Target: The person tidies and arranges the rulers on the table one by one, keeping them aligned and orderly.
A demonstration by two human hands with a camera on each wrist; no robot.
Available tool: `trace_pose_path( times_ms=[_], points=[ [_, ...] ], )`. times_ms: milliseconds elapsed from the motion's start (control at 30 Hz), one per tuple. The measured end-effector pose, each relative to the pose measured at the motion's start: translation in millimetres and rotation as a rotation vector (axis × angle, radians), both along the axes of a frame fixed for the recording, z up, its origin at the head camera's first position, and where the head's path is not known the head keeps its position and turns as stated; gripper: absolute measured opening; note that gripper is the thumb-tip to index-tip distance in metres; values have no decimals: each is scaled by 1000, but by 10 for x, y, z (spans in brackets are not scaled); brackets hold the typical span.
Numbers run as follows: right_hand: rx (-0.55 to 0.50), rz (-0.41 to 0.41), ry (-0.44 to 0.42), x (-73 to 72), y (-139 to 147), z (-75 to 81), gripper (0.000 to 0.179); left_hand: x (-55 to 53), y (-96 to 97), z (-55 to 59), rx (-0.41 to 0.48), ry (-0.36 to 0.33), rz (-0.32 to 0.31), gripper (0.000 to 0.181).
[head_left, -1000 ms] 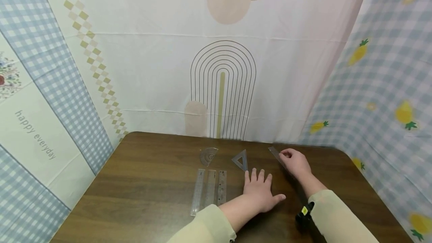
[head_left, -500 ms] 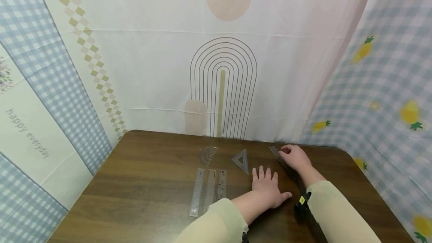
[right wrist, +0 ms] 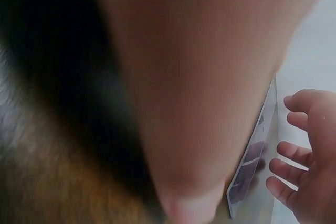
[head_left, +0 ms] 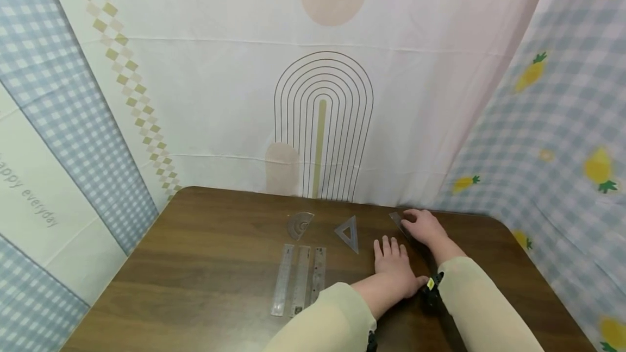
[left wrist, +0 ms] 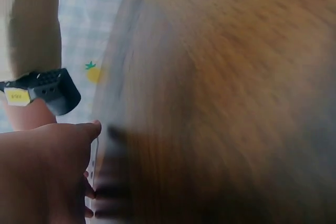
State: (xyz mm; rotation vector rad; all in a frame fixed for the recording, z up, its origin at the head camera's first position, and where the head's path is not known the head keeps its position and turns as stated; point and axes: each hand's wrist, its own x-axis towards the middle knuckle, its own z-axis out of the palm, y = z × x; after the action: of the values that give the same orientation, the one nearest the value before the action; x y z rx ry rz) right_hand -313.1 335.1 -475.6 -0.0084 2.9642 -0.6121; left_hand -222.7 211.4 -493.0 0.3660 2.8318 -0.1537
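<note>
In the head view my right hand is at the table's back right, thumb and fingers curled at a clear ruler. Its far end sticks out past the thumb and the rest is mostly covered. From the right wrist, a clear slanted strip shows behind the near finger, probably this ruler. My left hand has its fingers spread, palm down, just left of the right forearm; it holds nothing. Left of it lies a clear set square. The left wrist view shows the left hand close up.
Three clear rulers lie side by side: the left one, the middle one and the right one, partly behind the left sleeve. A clear protractor lies behind them. Cloth hangs along the back of the brown table.
My left hand has slid right, away from the set square and closer to the right forearm. My right hand has stayed at the ruler, shifting slightly. The head view has shifted a little.
</note>
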Motion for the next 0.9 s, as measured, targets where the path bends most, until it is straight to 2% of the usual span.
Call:
trace_pose_path(
  times_ms=[233, 367, 500, 900],
  points=[
    [30, -8, 17, -29, 1, -47, 52, -32, 145, -50, -58, 25, 11, 88],
    [54, 3, 20, -46, 15, -81, 52, -62, 177, -86, -51, 31, 7, 89],
    [89, 31, 12, -73, 25, -70, 52, -95, 172, -76, -30, 32, -8, 89],
    [157, 104, -116, -161, -113, 69, 54, -264, 197, -76, -34, 16, -21, 93]
  ],
)
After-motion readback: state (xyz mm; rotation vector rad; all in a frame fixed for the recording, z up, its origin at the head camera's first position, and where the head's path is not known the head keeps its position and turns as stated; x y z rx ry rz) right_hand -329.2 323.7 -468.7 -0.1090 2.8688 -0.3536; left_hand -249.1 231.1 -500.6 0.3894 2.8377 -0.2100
